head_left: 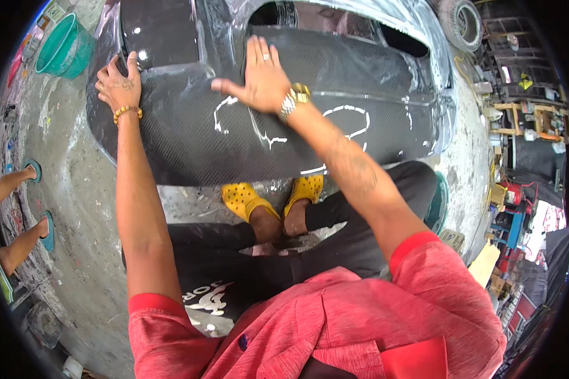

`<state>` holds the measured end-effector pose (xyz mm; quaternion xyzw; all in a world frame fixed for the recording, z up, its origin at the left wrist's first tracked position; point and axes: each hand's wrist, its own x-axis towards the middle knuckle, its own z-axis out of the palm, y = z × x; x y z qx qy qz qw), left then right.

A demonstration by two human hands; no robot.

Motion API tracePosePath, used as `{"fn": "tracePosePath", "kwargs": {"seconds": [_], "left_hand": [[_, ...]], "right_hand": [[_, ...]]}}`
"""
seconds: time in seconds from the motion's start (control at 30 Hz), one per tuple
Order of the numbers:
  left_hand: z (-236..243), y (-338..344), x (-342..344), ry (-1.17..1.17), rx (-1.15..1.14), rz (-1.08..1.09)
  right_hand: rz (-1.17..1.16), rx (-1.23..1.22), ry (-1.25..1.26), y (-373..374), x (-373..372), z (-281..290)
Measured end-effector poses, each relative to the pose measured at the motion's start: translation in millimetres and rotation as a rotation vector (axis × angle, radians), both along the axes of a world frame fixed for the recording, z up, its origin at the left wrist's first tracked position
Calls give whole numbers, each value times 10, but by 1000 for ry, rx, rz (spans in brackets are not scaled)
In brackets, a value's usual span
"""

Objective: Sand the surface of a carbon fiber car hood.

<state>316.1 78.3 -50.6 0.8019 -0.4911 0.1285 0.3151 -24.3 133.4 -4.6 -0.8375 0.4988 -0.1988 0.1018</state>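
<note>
Clogs [241, 199] are planted close before the black weave-patterned panel [234, 151], apparently for easy reach. On it the right hand [263, 82] is laid flat, nothing grasped; the panel's left side is seemingly steadied by the left hand [120, 86], half-curled, any firm grip being impossible to tell.

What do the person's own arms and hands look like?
Short red sleeves. The left hand has a ring, an amber beaded bracelet and a tattoo; the right hand has a ring, with gold and silver wristwear and a tattooed forearm.
</note>
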Motion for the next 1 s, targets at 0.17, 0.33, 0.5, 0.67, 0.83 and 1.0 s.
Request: {"fn": "tracePosePath", "kwargs": {"seconds": [0.17,0.33,0.5,0.67,0.83,1.0], "left_hand": [[15,2,-8,68,-39,-10],[6,-11,2,38,-8,11],[-2,-23,19,84,-79,-33],[-37,-29,24,49,-35,6],[-33,-53,41,80,4,22],[-14,-27,26,16,7,10]], "right_hand": [[129,39,308,540,-233,166],[55,2,174,487,-146,-9],[98,24,228,745,-244,-64],[27,-13,97,522,-18,63],[65,61,175,830,-46,165],[29,-12,78,613,45,61]]}}
